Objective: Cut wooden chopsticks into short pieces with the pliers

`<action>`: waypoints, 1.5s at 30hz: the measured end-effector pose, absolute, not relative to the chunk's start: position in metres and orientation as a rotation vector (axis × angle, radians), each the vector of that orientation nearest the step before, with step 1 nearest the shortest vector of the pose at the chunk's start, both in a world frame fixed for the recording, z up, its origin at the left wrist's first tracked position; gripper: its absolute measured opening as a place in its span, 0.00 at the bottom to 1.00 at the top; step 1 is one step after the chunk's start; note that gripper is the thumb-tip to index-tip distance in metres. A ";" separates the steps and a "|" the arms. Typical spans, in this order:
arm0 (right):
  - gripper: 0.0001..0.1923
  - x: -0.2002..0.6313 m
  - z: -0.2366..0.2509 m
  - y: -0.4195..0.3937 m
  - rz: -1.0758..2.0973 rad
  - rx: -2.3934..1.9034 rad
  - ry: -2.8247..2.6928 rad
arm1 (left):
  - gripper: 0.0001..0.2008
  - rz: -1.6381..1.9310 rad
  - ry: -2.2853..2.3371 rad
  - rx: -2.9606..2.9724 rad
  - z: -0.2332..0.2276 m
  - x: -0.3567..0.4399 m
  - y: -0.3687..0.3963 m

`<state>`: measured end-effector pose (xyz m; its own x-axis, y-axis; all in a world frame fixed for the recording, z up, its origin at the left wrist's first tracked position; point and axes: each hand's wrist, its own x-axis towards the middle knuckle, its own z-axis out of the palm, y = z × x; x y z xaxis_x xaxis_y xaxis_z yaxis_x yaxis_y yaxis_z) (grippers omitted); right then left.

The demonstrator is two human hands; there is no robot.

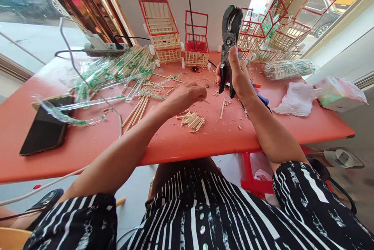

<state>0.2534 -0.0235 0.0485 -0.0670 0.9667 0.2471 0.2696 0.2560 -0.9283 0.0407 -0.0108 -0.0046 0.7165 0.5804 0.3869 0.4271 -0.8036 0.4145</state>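
My right hand [239, 73] grips black hand cutters [230, 34] by the handles, their head pointing up. A short piece of wooden stick [206, 101] sticks out of the closed fingers of my left hand [187, 96], over the table and to the left of the cutters. Just below that hand lies a pile of cut stick pieces [193, 120]. One longer stick piece [222, 109] lies alone to the right of the pile. Several longer sticks [137, 113] lie beneath and beside my left forearm.
The orange table [187, 147] carries wrapped sticks [128, 63], a phone [45, 127], a power strip [106, 50] and a white cable. Small stick-built carts [163, 34] stand along the back. At right are a bundle of wrapped sticks [288, 69], white cloth [296, 98] and a tissue pack [340, 94].
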 end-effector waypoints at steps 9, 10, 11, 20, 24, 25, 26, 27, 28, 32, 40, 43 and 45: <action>0.34 0.251 0.043 -0.022 1.117 -1.175 -1.569 | 0.12 0.877 0.827 1.481 0.007 0.015 -0.010; 0.33 0.250 0.041 -0.022 1.120 -1.164 -1.577 | 0.15 0.873 0.795 1.380 0.007 0.015 -0.011; 0.32 0.249 0.040 -0.021 1.121 -1.161 -1.584 | 0.17 0.865 0.762 1.291 0.007 0.015 -0.011; 0.27 0.237 0.040 -0.029 1.114 -1.259 -1.688 | 0.20 0.821 0.709 1.063 0.001 0.022 -0.015; 0.25 0.234 0.038 -0.032 1.069 -1.270 -1.777 | 0.20 0.822 0.713 1.056 0.001 0.025 -0.016; 0.25 0.234 0.037 -0.033 1.050 -1.270 -1.811 | 0.20 0.825 0.709 1.057 0.001 0.025 -0.017; 0.25 0.234 0.036 -0.033 1.037 -1.268 -1.839 | 0.20 0.829 0.704 1.061 0.002 0.025 -0.017; 0.24 0.234 0.035 -0.032 1.030 -1.267 -1.854 | 0.20 0.832 0.703 1.065 0.003 0.025 -0.018; 0.24 0.234 0.035 -0.032 1.028 -1.268 -1.852 | 0.20 0.834 0.704 1.072 0.003 0.025 -0.018; 0.20 0.240 0.040 -0.031 1.029 -1.300 -1.771 | 0.20 0.831 0.737 1.113 0.003 0.021 -0.017; 0.14 0.258 0.070 -0.038 0.835 -1.486 -1.986 | 0.12 0.825 0.788 1.356 0.009 0.031 -0.027; 0.15 0.256 0.074 -0.041 0.733 -1.513 -2.120 | 0.08 0.753 0.814 1.376 0.011 0.042 -0.033; 0.15 0.254 0.075 -0.042 0.649 -1.532 -2.177 | 0.08 0.690 0.805 1.356 0.011 0.048 -0.035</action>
<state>0.2542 -0.0425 0.0750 -0.3201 0.9457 0.0567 0.7604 0.2921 -0.5800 0.0483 -0.0347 0.0107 0.5636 0.8200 -0.0996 0.0275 0.1019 0.9944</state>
